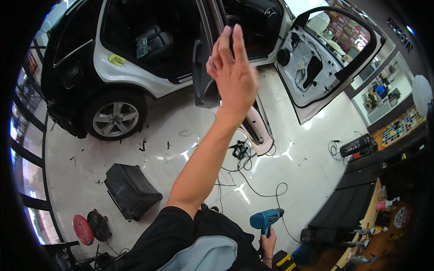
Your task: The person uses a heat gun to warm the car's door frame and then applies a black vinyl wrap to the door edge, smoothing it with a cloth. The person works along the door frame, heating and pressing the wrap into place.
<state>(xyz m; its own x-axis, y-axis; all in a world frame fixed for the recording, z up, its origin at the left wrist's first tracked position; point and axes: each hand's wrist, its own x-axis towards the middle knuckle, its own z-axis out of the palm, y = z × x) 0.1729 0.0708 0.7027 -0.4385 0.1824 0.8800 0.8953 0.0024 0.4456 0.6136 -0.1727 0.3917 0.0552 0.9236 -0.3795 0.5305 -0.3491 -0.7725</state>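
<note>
- Right hand [269, 244] grips teal heat gun [262, 220], low in view, right of the person's torso.
- Right fingers wrap the handle; partly hidden, so exact finger placement can't be told.
- Heat gun's long axis runs nearly level, tipped up a bit toward picture right; dark nozzle [281, 212] points right and slightly up, rounded rear end faces left, handle drops down into the palm.
- Left hand [235, 81] raised high at upper centre, arm straight out; wrist blurs slightly along its right edge.
- Left fingers extended upward, a little apart, other fingers bent more; contact with anything behind, can't tell.
- Left hand overlaps open rear door [261, 132], seen nearly edge-on; door's long axis slants from upper left to lower right.
- White-and-black car [120, 74] behind; rear wheel [116, 119] at left, yellow-green cloth [116, 60] on the body beside the rear door opening.
- Front door [332, 88] swung open at upper right, inner metal and wiring exposed.
- Black cord [260, 194] loops over pale tiled floor [181, 122]; link to heat gun unclear.
- Black bin-shaped case [131, 192] tilted on floor, lower left; red disc-shaped thing [83, 230] farther left.
- Cluttered workbench [364, 217] lower right.
</note>
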